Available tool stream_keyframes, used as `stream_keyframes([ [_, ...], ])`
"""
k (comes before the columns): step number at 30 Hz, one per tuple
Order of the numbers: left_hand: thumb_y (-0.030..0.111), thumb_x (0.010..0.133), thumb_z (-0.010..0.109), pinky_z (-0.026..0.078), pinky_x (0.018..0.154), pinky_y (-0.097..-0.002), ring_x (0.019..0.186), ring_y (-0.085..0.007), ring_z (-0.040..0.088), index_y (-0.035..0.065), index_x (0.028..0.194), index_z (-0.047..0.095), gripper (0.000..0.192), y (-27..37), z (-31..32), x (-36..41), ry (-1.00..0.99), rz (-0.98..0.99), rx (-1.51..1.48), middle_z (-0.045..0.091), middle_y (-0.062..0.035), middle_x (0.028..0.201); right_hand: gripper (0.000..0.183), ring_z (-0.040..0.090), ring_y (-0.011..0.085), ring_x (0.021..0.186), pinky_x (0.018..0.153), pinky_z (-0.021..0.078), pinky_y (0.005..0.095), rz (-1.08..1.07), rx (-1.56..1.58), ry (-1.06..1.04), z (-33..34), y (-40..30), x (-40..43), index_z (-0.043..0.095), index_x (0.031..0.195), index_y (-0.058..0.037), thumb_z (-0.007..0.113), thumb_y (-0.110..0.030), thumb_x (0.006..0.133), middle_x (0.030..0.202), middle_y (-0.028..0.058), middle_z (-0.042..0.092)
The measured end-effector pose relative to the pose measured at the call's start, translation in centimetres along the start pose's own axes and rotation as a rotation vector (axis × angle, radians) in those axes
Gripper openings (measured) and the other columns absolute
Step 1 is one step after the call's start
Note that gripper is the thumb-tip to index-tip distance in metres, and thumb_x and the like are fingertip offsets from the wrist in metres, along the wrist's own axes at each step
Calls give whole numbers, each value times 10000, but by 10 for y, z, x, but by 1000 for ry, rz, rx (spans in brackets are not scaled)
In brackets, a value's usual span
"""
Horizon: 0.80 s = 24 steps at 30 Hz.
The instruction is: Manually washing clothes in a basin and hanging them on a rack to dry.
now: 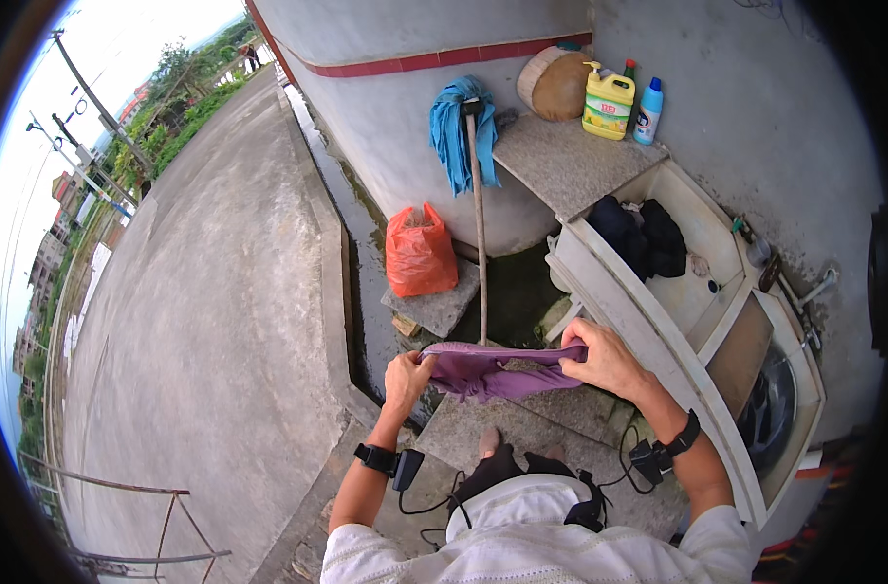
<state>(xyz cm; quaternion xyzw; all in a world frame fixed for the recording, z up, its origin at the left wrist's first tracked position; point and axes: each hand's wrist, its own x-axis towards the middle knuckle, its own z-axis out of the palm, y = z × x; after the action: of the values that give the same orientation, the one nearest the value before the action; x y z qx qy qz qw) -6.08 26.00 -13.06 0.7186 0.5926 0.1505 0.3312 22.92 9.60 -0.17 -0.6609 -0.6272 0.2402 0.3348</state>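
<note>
Between my two hands a purple garment (480,369) hangs stretched, its upper edge pulled nearly straight. My left hand (407,379) pinches one end of that edge, and my right hand (601,358) grips the other end. Some of the cloth droops in folds below. To the right stands a stone wash sink (634,310), with dark wet clothes (637,237) heaped in its upper basin. A metal tub (772,409) with dark contents fills the nearer basin, beside a brown board (740,354).
A mop with blue cloth strips (458,135) leans upside down. An orange plastic bag (420,252) rests on a stone slab over a wet drainage channel (364,255). A yellow jug (608,106), a blue bottle (648,113) and a round basket (553,80) stand on a ledge. A concrete road (203,292) runs left.
</note>
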Motion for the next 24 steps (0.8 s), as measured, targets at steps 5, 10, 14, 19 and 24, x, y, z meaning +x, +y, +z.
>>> stream_keyframes([
  [5,417,819,586,515,726,-361,771,-168,645,10,935,674,433,2,-10,5,-275,-274,-580,665,-52,797,198,608,337,735,645,459,403,79,-78,15,15,8,2,489,859,-22,642,-80,748,784,156,603],
  [10,324,853,600,471,874,-351,966,-147,602,55,1079,619,351,13,-16,-4,-546,-224,-956,643,-30,992,201,598,299,666,605,446,375,125,112,287,16,11,2,462,961,-26,582,-45,801,709,154,571],
  [14,154,842,630,415,969,-338,1092,-145,547,78,1293,484,480,31,-27,-23,-783,-70,-1163,583,-20,1174,178,578,261,628,593,440,364,177,179,230,4,1,-3,492,986,-22,550,-39,818,719,147,576],
  [19,-38,794,641,421,980,-345,1146,-164,517,146,1449,257,781,57,-17,-36,-661,184,-1200,494,-22,1289,138,614,201,687,640,472,322,205,296,108,-2,-9,-13,537,961,-10,551,-103,859,770,121,623],
  [24,2,785,679,484,683,-230,967,-101,570,145,1402,357,710,73,-28,-24,-482,197,-955,564,-12,1188,191,636,250,678,633,477,360,138,102,176,-14,-15,-4,539,931,17,552,-167,885,733,158,633],
])
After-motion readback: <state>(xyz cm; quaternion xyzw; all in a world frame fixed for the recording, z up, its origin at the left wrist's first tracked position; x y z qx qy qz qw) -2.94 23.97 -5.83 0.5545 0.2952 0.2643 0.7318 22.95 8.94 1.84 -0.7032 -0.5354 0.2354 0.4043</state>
